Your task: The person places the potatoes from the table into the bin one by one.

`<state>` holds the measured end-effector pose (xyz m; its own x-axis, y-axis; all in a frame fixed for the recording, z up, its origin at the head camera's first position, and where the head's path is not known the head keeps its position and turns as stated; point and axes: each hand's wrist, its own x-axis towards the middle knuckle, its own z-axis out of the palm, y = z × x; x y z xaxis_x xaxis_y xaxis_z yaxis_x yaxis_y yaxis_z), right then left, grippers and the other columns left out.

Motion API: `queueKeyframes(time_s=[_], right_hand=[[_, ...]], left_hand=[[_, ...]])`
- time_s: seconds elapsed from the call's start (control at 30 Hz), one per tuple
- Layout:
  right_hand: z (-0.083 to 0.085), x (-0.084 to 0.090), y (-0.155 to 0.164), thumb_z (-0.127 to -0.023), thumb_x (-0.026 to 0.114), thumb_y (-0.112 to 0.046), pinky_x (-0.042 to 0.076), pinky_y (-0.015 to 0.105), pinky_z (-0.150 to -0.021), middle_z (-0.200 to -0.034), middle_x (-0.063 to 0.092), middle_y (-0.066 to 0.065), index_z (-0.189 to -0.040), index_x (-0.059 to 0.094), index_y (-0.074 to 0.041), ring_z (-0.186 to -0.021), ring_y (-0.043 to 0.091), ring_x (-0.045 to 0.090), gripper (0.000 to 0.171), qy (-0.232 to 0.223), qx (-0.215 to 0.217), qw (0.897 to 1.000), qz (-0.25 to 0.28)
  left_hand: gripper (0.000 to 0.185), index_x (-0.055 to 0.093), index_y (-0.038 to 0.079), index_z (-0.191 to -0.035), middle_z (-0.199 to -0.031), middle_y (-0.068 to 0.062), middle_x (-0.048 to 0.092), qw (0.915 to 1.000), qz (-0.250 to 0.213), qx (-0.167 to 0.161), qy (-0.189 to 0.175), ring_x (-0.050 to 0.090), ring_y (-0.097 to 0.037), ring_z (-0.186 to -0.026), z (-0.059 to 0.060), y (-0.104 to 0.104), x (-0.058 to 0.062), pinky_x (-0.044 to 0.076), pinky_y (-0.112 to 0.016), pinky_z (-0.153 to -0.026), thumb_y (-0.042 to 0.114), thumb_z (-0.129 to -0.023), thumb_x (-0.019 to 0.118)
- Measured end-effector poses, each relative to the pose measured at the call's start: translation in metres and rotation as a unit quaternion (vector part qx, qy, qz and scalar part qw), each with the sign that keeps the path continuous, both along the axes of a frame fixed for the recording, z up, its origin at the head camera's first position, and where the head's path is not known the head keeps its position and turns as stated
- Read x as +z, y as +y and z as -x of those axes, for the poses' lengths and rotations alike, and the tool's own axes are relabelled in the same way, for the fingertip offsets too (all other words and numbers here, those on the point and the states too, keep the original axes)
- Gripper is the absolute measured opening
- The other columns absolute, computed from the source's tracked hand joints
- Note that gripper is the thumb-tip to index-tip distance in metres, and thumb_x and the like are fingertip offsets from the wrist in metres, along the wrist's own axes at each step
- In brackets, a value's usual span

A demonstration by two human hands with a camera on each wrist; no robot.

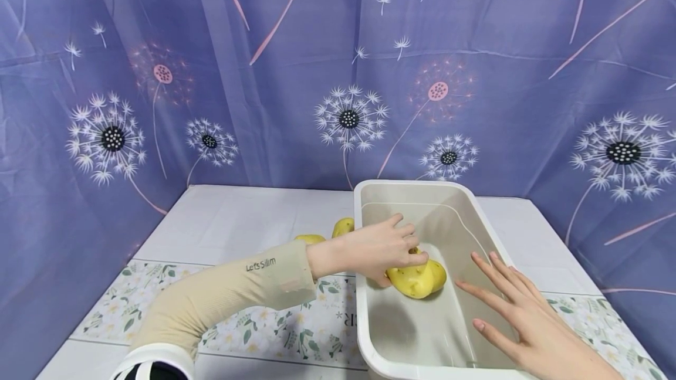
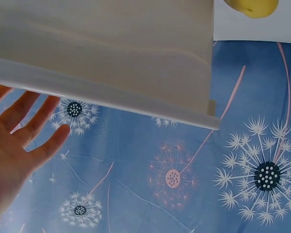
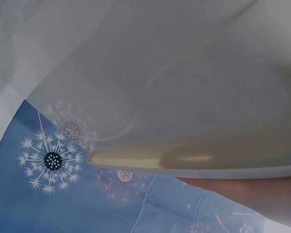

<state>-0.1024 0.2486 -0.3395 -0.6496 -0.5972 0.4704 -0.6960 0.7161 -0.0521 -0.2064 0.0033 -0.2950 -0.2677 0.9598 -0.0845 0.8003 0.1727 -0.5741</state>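
Fingers of the left hand [image 1: 380, 248] curl round a yellow potato [image 1: 417, 277] inside the white tub [image 1: 364, 204]; right hand [image 1: 520, 315], spread flat, rests within. Washing seems underway; two potatoes [image 1: 343, 226] wait on the counter [image 1: 237, 216].

A white table [image 1: 237, 216] is covered at its near part by a floral mat [image 1: 296, 333]. On it a white tub [image 1: 364, 204] is set, with two potatoes [image 1: 343, 226] laid just left of it.
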Motion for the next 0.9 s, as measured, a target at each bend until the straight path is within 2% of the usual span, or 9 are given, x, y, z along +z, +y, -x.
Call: queueKeyframes(time_s=[0.4, 0.9], right_hand=[[-0.0011, 0.0025, -0.0009, -0.077, 0.065, -0.027, -0.007, 0.019, -0.111, -0.148, 0.022, 0.008, -0.129, 0.048, -0.022, -0.14, 0.015, 0.002, 0.055, -0.005, -0.01, 1.0, -0.009], [-0.0001, 0.0018, -0.0006, -0.078, 0.065, -0.028, -0.006, 0.019, -0.111, -0.148, 0.022, 0.01, -0.128, 0.048, -0.021, -0.14, 0.016, 0.002, 0.053, -0.004, -0.004, 1.0, -0.006]], left_hand=[[0.064, 0.041, 0.028, -0.123, -0.107, 0.006, 0.056, 1.0, 0.001, 0.002, 0.006, 0.045, -0.012, -0.1, 0.0015, 0.0019, -0.0046, 0.037, -0.031, -0.086, 0.059, -0.069, 0.059], [0.058, 0.045, 0.028, -0.118, -0.103, 0.009, 0.057, 0.9999, -0.011, -0.002, -0.006, 0.047, -0.011, -0.096, 0.0014, 0.0024, -0.0021, 0.038, -0.031, -0.082, 0.061, -0.071, 0.056]])
